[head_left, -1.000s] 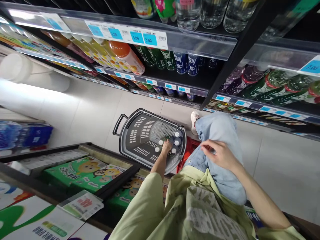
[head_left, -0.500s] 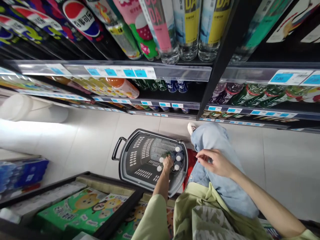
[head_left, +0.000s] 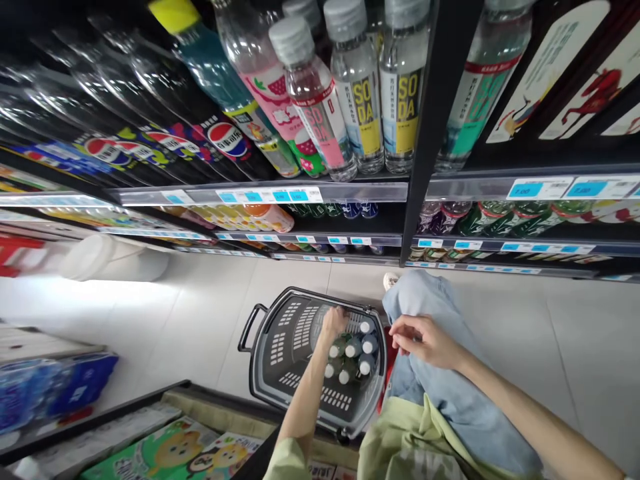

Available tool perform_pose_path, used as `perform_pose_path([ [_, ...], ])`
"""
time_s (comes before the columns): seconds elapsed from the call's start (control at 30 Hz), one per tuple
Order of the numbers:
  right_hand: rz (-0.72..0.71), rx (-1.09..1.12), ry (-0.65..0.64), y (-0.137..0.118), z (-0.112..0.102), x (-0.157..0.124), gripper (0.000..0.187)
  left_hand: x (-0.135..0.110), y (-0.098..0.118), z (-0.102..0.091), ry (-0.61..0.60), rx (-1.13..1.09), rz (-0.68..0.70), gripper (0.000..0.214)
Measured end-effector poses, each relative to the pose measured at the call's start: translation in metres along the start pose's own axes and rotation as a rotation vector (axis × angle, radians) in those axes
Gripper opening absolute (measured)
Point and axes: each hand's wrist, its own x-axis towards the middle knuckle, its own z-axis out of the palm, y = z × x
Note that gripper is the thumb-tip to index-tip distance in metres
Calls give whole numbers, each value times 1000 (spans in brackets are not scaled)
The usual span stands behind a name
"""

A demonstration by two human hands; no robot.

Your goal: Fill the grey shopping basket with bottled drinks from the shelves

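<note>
A dark grey shopping basket [head_left: 280, 380] stands on the floor in front of my legs, and several small bottles with white caps [head_left: 353, 348] are upright at its right end. My left hand [head_left: 334, 323] reaches into the basket, behind the bottles and close to the far rim. Its fingers are loosely bent and partly blurred, with nothing visible in them. My right hand [head_left: 420, 341] hovers by my knee, right of the basket, its fingers slightly curled and apart, holding nothing.
Ahead is a drink shelf [head_left: 360, 193] with cola bottles [head_left: 227, 143] and soda water bottles [head_left: 367, 100]. A white bucket [head_left: 115, 258] lies or leans on the floor at left. Green cartons [head_left: 165, 453] fill a low shelf behind the basket. Blue packs [head_left: 83, 383] sit at far left.
My left hand has moved off the bottles toward the basket's far rim, uncovering more white caps. The view has tilted up, showing more shelf. My right hand stays beside my knee.
</note>
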Motion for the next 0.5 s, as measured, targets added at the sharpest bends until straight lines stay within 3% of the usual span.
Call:
perform_pose_path([
  [0.13,2,44,2,0,-2,-1,21,10,17,-91,217,-65,108,39],
  [0.27,4,89,13,5,-6,-3,29,17,65,-190,789,-214,470,44],
  [0.3,-1,101,20,7,-7,-3,32,20,79,-212,883,-195,518,50],
  [0.37,-16,125,39,10,-7,-3,37,30,106,-252,952,-140,522,52],
  [0.5,-32,187,72,14,-8,-5,44,58,139,-307,877,-95,396,33],
])
